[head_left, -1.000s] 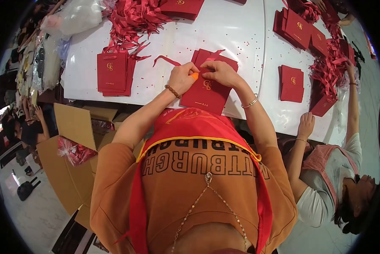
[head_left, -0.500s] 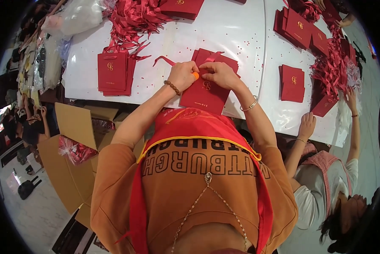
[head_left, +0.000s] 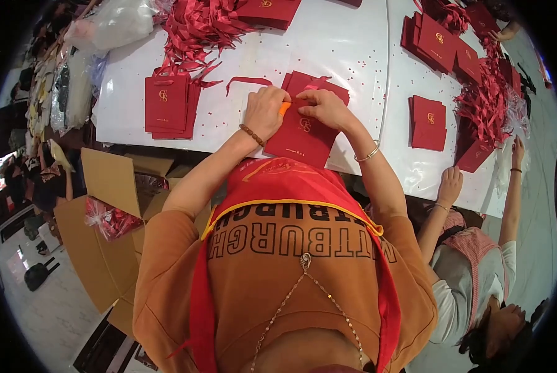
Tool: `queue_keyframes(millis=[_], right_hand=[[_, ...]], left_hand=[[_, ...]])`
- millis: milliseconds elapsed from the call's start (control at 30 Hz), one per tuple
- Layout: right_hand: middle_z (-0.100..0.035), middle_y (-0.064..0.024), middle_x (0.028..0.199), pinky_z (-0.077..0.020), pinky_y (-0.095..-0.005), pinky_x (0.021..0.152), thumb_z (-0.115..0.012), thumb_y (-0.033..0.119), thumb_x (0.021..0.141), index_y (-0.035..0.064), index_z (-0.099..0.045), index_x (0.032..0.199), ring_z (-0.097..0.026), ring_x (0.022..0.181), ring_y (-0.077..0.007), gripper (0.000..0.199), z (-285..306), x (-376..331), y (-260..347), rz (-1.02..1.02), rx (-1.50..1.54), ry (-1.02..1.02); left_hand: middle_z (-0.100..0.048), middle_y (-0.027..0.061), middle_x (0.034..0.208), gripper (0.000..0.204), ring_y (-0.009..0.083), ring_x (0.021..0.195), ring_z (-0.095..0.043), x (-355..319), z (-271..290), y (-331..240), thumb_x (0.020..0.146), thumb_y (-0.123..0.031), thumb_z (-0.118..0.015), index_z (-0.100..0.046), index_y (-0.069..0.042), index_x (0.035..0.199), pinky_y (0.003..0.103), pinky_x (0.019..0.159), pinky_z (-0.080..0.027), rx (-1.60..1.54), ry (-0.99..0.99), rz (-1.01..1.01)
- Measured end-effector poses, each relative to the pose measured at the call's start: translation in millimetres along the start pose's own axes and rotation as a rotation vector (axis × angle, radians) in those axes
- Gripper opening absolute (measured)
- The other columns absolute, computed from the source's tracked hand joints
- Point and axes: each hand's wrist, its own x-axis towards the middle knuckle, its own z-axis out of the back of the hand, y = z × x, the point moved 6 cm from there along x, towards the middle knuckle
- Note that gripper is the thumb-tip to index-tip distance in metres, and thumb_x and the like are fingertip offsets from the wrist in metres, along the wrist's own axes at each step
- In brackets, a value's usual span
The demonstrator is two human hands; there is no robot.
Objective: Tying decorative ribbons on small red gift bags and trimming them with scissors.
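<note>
Flat dark-red paper gift bag (head_left: 303, 133): laid on the white desk (head_left: 353, 56) at its near edge. Upper edge is pinched by the left hand (head_left: 264, 112), closed around a small orange tool (head_left: 284, 108), and the right hand (head_left: 325, 107), fingers curled on the red ribbon handle (head_left: 312, 87).

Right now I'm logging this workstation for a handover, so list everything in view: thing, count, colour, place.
Paper bag under the hands: one, dark red, flat at the table's near edge.
Orange tool: one, between the hands on that bag.
Bag stack: a few, red, to the left on the table.
Bag pile: small, red, right of centre.
More bags: several, red, far right.
Ribbons: tangled heap, red, far left; another heap at the right.
Table: white, dotted with red bits.
Cardboard box: brown, open, left on the floor.
Co-worker: one, at the right, reaching to the table.
Left hand: on the bag.
Right hand: on the bag.
</note>
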Motion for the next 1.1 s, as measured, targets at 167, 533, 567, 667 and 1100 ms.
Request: queue_keyframes(millis=[167,533,567,667,1100], right_hand=[[-0.062,-0.0143,0.102,-0.0449,-0.0351,0.082,-0.063,0.023,0.076,0.0093,-0.058,0.110,-0.058,0.097,-0.0265,0.037,-2,0,-1,0.008,0.008,-0.002],[-0.063,-0.0114,0.100,-0.0453,-0.0375,0.081,-0.061,0.021,0.077,0.0120,-0.058,0.108,-0.059,0.095,-0.0271,0.033,-3,-4,14,0.044,-0.075,-0.008],[-0.063,-0.0113,0.100,-0.0451,-0.0375,0.081,-0.060,0.021,0.077,0.0121,-0.058,0.108,-0.059,0.095,-0.0272,0.033,-2,-5,17,0.033,-0.108,0.001],[-0.063,-0.0113,0.100,-0.0449,-0.0373,0.081,-0.060,0.021,0.077,0.0122,-0.058,0.109,-0.059,0.095,-0.0270,0.033,-3,-8,15,0.046,-0.095,0.006],[-0.063,-0.0117,0.098,-0.0447,-0.0336,0.079,-0.063,0.015,0.075,0.0088,-0.058,0.105,-0.059,0.093,-0.0244,0.031,-8,-3,0,0.127,0.155,0.017]], left_hand=[[-0.061,0.0136,0.076,0.009,0.0315,0.072,-0.059,-4,-15,10,0.078,-0.007,-0.056,-0.057,-0.004,0.086,0.040,0.064,-0.045,-0.132,0.117,0.104],[-0.061,0.0148,0.069,0.012,0.0331,0.065,-0.060,3,-15,0,0.077,-0.005,-0.054,-0.052,-0.005,0.089,0.041,0.058,-0.047,-0.167,0.119,0.240],[-0.061,0.0147,0.068,0.015,0.0332,0.064,-0.060,3,-16,0,0.076,-0.004,-0.053,-0.050,-0.005,0.090,0.041,0.057,-0.046,-0.161,0.128,0.257],[-0.060,0.0168,0.069,0.021,0.0356,0.066,-0.059,6,-13,1,0.074,-0.001,-0.052,-0.046,-0.006,0.093,0.044,0.059,-0.045,-0.199,0.195,0.337],[-0.058,0.0085,0.063,0.023,0.0257,0.058,-0.057,5,-5,15,0.074,-0.016,-0.066,-0.055,-0.005,0.091,0.036,0.054,-0.043,-0.306,0.325,0.308]])
